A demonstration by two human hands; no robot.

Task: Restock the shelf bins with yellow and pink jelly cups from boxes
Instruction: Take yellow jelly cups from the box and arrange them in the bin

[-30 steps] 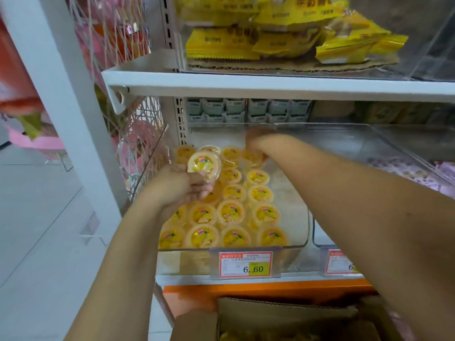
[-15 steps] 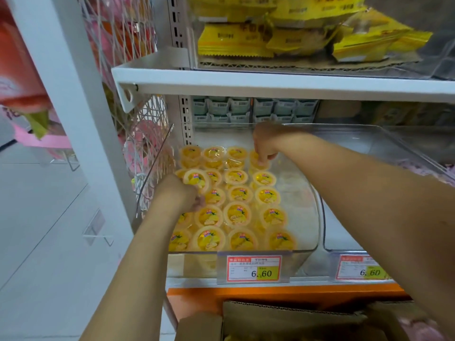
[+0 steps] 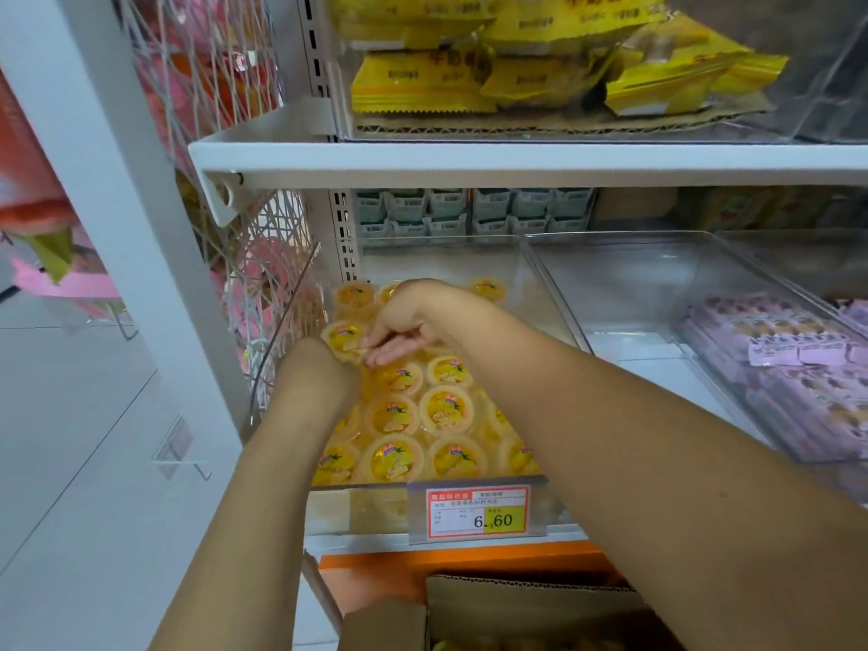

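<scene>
So the yellow jelly cup was over the back-left part of the clear bin, tipped so its lid faced up and toward the camera, while the other cups lay flat, lids up, in rows running front to back. Right hand had loose, nearly straight fingers touching its rim. Left hand sat just below it, fingers hidden, so I couldn't tell its grip.

Two hands; about fourteen yellow jelly cups; one price tag; one cardboard box.
</scene>
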